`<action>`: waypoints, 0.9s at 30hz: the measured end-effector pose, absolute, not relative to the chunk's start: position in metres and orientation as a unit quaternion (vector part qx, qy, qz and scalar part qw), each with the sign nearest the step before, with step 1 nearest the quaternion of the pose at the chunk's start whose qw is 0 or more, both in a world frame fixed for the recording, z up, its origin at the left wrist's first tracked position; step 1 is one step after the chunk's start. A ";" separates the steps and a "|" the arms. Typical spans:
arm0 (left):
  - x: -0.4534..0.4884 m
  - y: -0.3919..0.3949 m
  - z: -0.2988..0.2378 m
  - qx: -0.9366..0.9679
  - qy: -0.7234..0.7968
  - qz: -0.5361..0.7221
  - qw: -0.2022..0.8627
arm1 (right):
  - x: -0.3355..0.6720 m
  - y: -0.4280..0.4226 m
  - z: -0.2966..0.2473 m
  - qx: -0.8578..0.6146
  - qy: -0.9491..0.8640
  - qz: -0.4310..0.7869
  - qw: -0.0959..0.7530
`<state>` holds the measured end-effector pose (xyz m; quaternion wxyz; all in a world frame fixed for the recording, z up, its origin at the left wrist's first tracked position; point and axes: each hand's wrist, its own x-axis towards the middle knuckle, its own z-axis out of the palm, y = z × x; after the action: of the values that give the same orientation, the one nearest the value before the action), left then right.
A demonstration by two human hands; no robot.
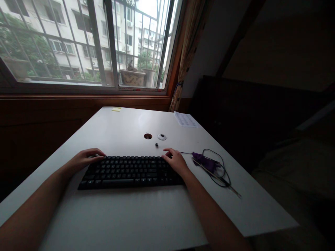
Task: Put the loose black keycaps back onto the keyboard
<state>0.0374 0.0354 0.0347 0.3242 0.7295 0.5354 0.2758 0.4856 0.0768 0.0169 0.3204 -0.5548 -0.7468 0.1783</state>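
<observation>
A black keyboard (123, 171) lies on the white table, its keys facing up. My left hand (87, 157) is at its far left corner, thumb along the top edge and the other fingers curled over behind it. At the far edge on the right side, my right hand (176, 161) has its thumb on the keyboard and its fingers bent beyond the edge. The right hand and wrist cover part of the right-hand keys. A small dark cube-like piece (156, 144) sits just past the keyboard.
The white table (117, 216) has a round cable hole (148, 136) with a white ring cover (162, 137) beside it. On the right lie a purple cloth (205, 161), a looped black cable (222, 162) and a thin stick-like tool (235, 191). Farther back are a printed sheet (187, 120) and yellow notes (116, 109).
</observation>
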 end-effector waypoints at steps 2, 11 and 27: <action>0.037 0.035 0.034 0.731 0.535 0.275 0.321 | 0.486 0.077 0.017 -0.553 -0.747 0.177 0.324; 0.038 0.034 0.036 0.727 0.538 0.276 0.327 | 0.487 0.078 0.014 -0.552 -0.743 0.177 0.335; 0.038 0.035 0.035 0.725 0.539 0.280 0.325 | 0.488 0.084 0.022 -0.554 -0.712 0.177 0.394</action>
<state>0.0377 0.0355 0.0351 0.3248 0.7247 0.5391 0.2805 0.4883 0.0840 0.0216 0.3938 -0.5538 -0.7119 0.1773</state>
